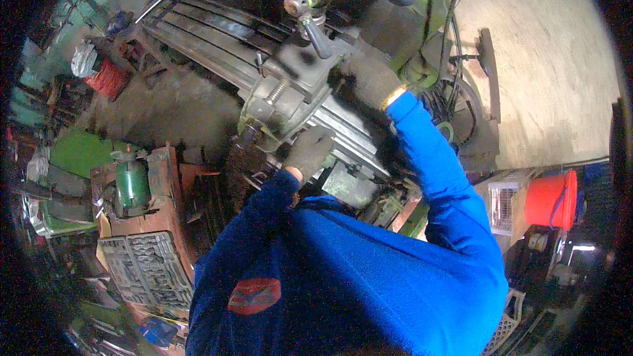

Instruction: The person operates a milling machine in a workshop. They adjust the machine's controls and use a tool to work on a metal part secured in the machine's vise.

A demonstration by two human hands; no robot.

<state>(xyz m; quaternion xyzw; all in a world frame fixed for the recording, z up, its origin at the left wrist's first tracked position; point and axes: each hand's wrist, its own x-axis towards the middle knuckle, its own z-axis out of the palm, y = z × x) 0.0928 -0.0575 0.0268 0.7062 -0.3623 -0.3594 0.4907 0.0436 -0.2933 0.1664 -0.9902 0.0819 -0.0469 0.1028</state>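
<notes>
Vise (306,69) is sitting btwn gloved L hand (311,149), part-curled by its near edge, & R hand (370,78), at its R end w/ fingers hidden; can't tell if either's gripping. Slotted tbl (221,31) is running beneath; green canister (133,186) is standing far L, red bucket (548,200) far R.

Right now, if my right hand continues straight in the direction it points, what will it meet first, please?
Most likely the grey metal vise, just ahead of the gloved right hand; depth is unclear, so they may already touch.
</notes>
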